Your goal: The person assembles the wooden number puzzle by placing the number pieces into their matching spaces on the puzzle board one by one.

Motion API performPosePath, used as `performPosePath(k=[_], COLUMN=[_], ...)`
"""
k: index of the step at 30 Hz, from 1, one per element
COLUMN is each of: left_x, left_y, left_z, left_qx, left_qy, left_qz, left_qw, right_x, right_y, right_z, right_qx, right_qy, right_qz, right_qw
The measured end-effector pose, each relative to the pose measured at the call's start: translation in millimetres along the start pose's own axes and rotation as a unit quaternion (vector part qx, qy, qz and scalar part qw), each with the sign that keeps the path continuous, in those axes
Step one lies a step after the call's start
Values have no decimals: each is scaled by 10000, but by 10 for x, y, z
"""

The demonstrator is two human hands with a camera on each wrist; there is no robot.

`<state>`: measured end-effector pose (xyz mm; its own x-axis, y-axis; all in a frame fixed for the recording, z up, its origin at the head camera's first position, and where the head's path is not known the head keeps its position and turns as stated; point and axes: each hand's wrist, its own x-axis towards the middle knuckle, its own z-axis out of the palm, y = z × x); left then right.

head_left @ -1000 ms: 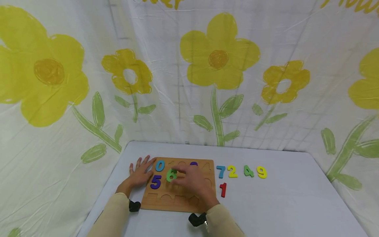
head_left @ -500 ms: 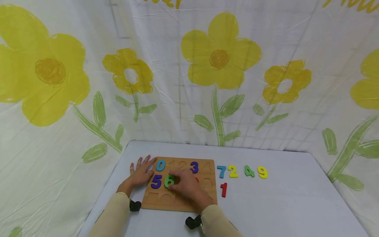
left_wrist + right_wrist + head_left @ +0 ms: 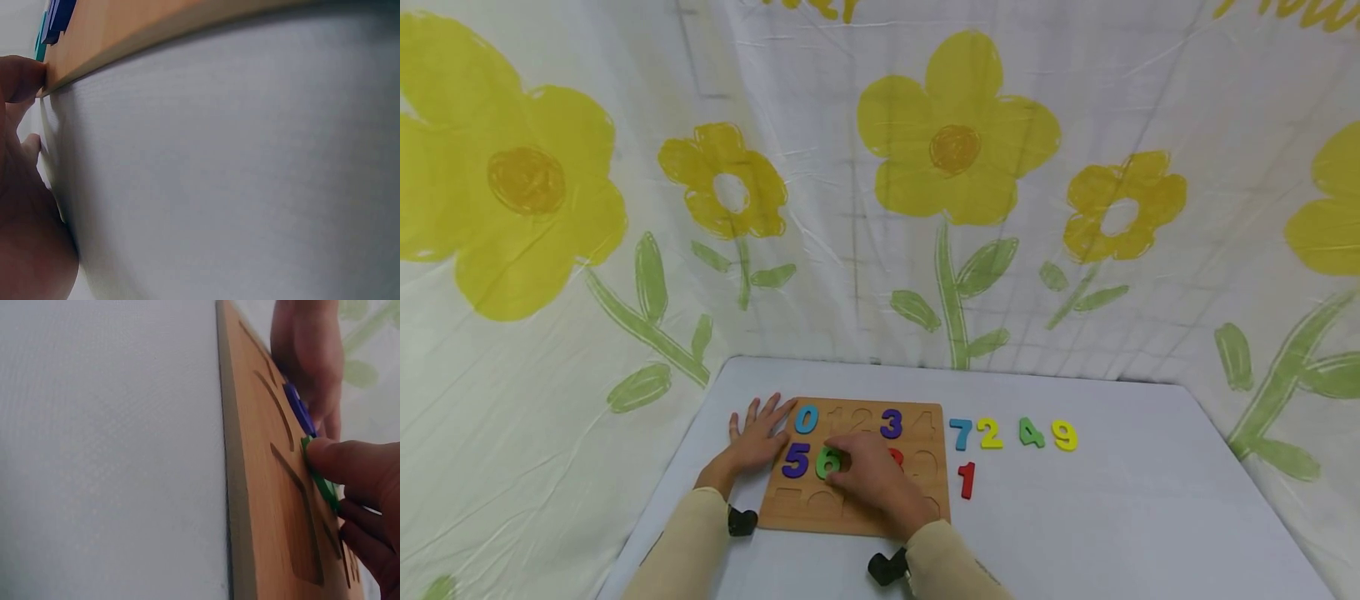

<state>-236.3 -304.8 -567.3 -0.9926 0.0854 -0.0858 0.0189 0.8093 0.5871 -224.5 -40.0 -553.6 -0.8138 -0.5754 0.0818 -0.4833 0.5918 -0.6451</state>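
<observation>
A wooden number puzzle board [image 3: 790,521] lies on the table. My right hand [image 3: 874,473] pinches a green number 6 [image 3: 822,461] between thumb and fingers, low over its place in the middle row. In the right wrist view the thumb presses one end of the green 6 [image 3: 322,478]. My left hand [image 3: 756,443] rests at the board's left edge, fingers spread, thumb on the wood. On the board sit a blue 0 [image 3: 799,419], a purple 5 [image 3: 796,461] and a purple 3 [image 3: 892,424]. A red piece [image 3: 897,456] is mostly hidden behind my right hand.
Right of the board lie a blue 7 [image 3: 961,433], a yellow 2 [image 3: 991,435], a green 4 [image 3: 1032,433], a yellow 9 [image 3: 1064,434] and a red 1 [image 3: 967,481]. A flowered curtain [image 3: 820,317] hangs behind the white table [image 3: 1112,517].
My right hand has moved slightly left and down with the green 6, bringing it beside the purple 5. The purple 3 has come into full view. My left hand stays put.
</observation>
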Motion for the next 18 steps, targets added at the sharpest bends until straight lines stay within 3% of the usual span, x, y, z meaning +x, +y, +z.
performPosePath(k=[7,14,18], left_x=[-53,5,49], left_y=[110,-45,-108], left_z=[-73,29,70], left_qx=[-33,-66,48], left_qy=[-27,104,88], left_qz=[-39,72,84], left_qw=[10000,9999,9999], right_x=[-110,-277,-404], right_y=[37,55,139], right_z=[-132,-492,-701], right_qx=[583,999,1020], right_qy=[211,158,290], right_qz=[292,636,537], right_qw=[9976,9928,9929])
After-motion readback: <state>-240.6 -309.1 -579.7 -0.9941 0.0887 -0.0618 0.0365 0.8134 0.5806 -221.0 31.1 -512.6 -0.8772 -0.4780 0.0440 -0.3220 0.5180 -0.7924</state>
